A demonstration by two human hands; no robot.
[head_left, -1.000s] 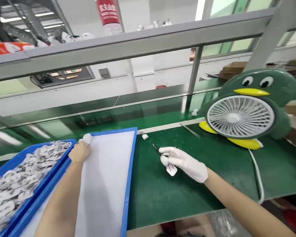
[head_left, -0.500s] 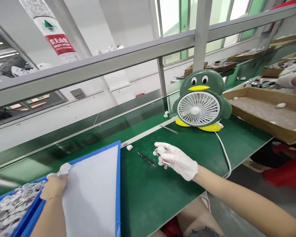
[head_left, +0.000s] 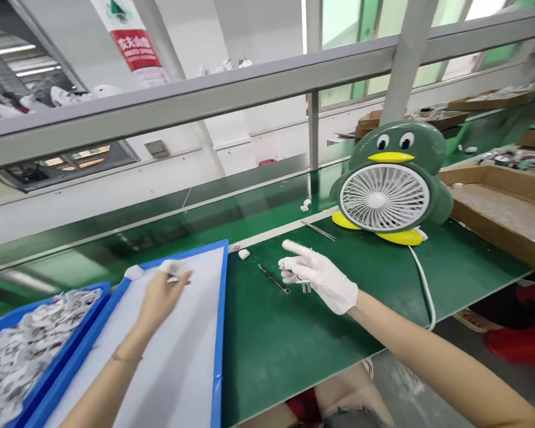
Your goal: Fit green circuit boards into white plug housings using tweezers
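Observation:
My left hand (head_left: 163, 291) is over the white-lined blue tray (head_left: 220, 356), thumb and fingers apart. White material covers some of its fingertips; whether it is a finger covering or a part cannot be made out. On the tray's far left corner sits a small white piece (head_left: 134, 272), apart from that hand. My right hand (head_left: 321, 279), in a white glove, is raised above the green table with its index finger stretched out. Its other fingers curl around small parts with metal prongs (head_left: 306, 288), mostly hidden. Black tweezers (head_left: 274, 279) lie beside this hand.
A blue bin of many white parts (head_left: 35, 345) stands at the left. A green penguin-shaped fan (head_left: 392, 184) with a white cord (head_left: 423, 285) stands at the right, near a cardboard box (head_left: 503, 190). Silver tweezers (head_left: 318, 230) and a white piece (head_left: 244, 254) lie farther back.
My left hand has moved right from the tray's far edge, leaving the white piece at the corner. My right index finger has straightened. The view has shifted left.

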